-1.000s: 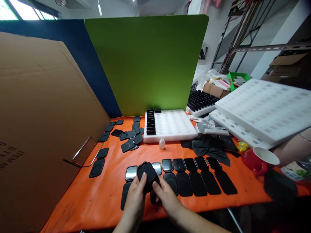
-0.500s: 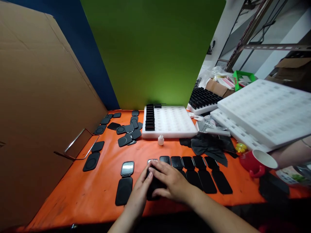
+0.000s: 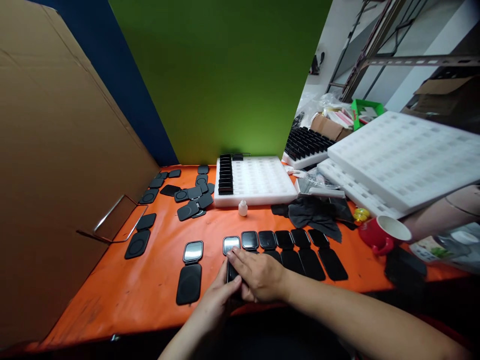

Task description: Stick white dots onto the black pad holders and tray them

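Note:
Close to the table's front edge, both hands are on a black folding wireless charger (image 3: 231,272), two hinged pads with a glossy upper one (image 3: 231,244). My left hand (image 3: 220,296) grips its lower pad from the left, thumb along the near side. My right hand (image 3: 259,275) lies over the same pad, fingers bent and pressed onto it; its fingertips hide much of the surface. Unfolded to the left is another charger (image 3: 189,283). A row of similar chargers (image 3: 313,264) stretches to the right, partly behind my right hand and forearm.
A white foam tray (image 3: 258,199) holds a column of black pieces at the back. Before it stands a small white bottle (image 3: 243,208). Loose chargers (image 3: 187,210) lie left. To the right are a dark cloth (image 3: 313,215), a red mug (image 3: 378,235) and stacked foam trays (image 3: 405,160).
My right hand has turned and slid down over the charger, uncovering its glossy upper pad. My left hand has shifted slightly lower. The whole view has moved a little.

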Demonstrator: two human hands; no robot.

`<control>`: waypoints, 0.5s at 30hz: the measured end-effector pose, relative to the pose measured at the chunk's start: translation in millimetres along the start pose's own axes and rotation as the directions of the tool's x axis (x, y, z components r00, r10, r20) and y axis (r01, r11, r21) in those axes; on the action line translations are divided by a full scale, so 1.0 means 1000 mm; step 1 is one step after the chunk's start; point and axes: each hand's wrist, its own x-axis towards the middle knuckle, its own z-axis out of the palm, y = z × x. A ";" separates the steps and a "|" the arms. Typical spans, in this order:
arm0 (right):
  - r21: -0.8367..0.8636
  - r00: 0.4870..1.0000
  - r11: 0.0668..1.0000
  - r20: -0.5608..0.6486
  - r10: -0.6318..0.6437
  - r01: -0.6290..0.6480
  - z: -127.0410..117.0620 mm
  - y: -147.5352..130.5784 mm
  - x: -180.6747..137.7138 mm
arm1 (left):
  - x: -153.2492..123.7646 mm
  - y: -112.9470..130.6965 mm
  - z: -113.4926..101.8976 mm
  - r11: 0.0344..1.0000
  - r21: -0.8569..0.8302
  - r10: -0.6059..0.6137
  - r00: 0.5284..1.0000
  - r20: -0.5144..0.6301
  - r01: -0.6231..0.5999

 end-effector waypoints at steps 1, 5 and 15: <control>0.007 1.000 1.000 -0.026 -0.007 0.007 0.002 0.000 -0.001 | 0.001 -0.001 -0.001 1.000 0.006 -0.002 1.000 -0.005 0.002; 0.177 0.997 0.983 -0.048 0.056 -0.047 -0.006 0.003 0.000 | -0.003 -0.003 -0.010 0.998 0.057 -0.029 1.000 -0.004 0.029; 0.693 0.593 -0.434 0.720 0.361 -0.577 -0.021 0.028 0.016 | -0.026 -0.001 -0.014 0.982 0.063 -0.173 0.984 -0.048 0.176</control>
